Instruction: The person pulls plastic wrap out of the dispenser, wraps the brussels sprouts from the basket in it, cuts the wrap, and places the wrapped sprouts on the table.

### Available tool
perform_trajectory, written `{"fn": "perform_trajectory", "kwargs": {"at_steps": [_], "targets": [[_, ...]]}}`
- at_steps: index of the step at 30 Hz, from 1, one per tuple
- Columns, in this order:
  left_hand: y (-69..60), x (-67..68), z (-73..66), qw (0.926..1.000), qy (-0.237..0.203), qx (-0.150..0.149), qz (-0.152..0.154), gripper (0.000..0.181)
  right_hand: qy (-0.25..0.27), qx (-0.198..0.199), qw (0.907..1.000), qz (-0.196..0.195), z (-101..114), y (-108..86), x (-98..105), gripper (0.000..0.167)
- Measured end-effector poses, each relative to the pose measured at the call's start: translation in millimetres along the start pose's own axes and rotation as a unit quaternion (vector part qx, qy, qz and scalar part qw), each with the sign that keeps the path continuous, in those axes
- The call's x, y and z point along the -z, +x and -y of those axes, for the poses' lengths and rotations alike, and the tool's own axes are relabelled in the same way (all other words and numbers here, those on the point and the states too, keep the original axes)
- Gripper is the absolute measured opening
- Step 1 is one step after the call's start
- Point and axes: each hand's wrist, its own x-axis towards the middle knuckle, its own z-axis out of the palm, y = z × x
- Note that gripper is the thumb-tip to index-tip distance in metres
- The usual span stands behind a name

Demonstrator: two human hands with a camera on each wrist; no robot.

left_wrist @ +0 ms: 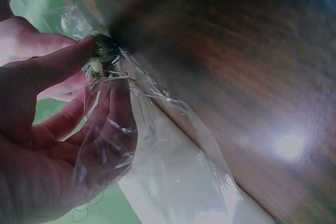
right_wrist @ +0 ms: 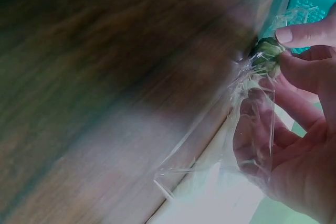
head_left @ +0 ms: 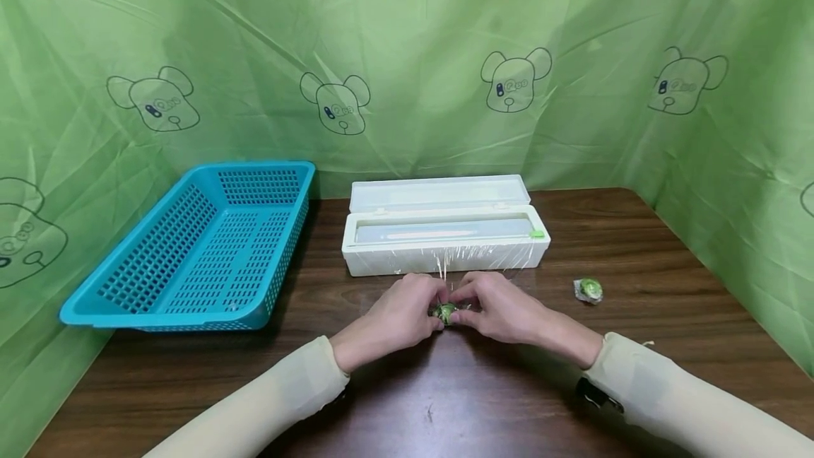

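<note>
A small round green vegetable (head_left: 446, 313), which looks like a Brussels sprout, is at the table's middle in the head view, between both hands. Clear cling film (left_wrist: 212, 166) lies around it and spreads loose over the fingers in both wrist views. My left hand (head_left: 400, 311) pinches the sprout (left_wrist: 106, 51) through the film, its thumb on one side. From the other side my right hand (head_left: 502, 308) grips the sprout (right_wrist: 268, 53) and film between thumb and forefinger. The hands hide part of the sprout in the head view.
Just beyond the hands stands a white cling film box (head_left: 445, 260), lid raised, with a green slider (head_left: 537, 234). A blue plastic basket (head_left: 289, 260) is at the left. Another wrapped green sprout (head_left: 590, 290) lies on the brown table (head_left: 674, 288) at right.
</note>
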Motion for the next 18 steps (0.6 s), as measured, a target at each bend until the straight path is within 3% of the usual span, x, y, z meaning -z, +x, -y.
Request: {"fn": "perform_trajectory", "kwargs": {"at_steps": [10,18], "targets": [[1.7,1.2,2.0,0.9996,0.022,0.018,-0.006,0.017,-0.016,-0.005,0.9992,-0.035,-0.3,1.9,-1.2,0.036],[1.2,3.0,5.3,0.9985,0.048,-0.004,-0.024,0.029,-0.054,-0.023,0.9975,-0.039,-2.4,6.3,-3.9,0.031]]}}
